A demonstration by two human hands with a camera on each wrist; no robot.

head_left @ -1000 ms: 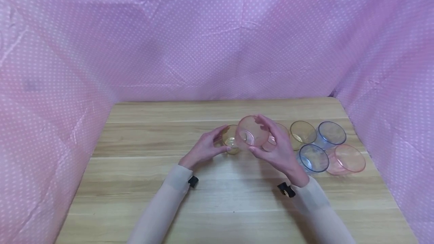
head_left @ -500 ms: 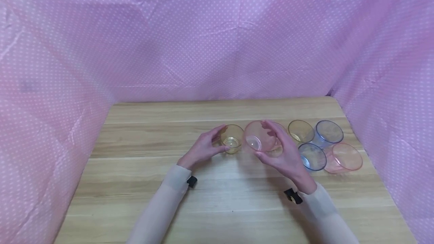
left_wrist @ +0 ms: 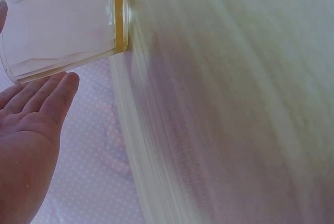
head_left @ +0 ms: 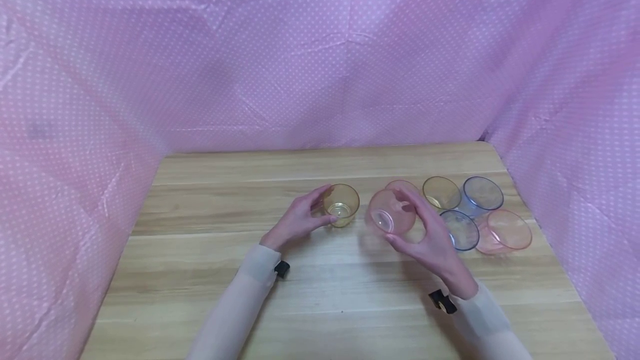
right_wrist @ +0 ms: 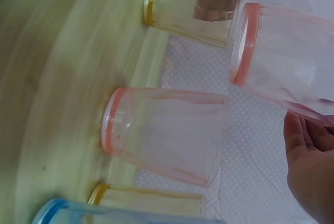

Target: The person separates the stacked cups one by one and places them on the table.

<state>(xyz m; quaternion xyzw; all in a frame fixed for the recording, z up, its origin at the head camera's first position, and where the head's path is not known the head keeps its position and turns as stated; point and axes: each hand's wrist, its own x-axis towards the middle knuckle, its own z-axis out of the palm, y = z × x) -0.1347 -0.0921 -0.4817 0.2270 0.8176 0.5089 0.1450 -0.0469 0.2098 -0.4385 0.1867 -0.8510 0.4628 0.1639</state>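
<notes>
My left hand (head_left: 300, 218) holds a yellow-tinted glass tumbler (head_left: 345, 204) between thumb and fingers. It stands upright on the table, its yellow base band down on the wood in the left wrist view. To its right, my right hand (head_left: 431, 240) grips a pink tumbler (head_left: 391, 211) by its sides. That tumbler is tilted and raised; the right wrist view has its pink base (right_wrist: 245, 46) off the wood. A second pink tumbler (right_wrist: 167, 132) stands upright below and behind it, partly covered by the held one in the head view.
Right of my right hand stand another yellow tumbler (head_left: 442, 193), two blue tumblers (head_left: 483, 193) and a further pink tumbler (head_left: 510, 230), set close together near the table's right edge. Pink dotted cloth (head_left: 320, 71) hangs behind and beside the wooden table (head_left: 310, 310).
My right hand has carried the pink tumbler rightward and toward me, away from the yellow one, which it overlapped before. My left hand stays at the yellow tumbler.
</notes>
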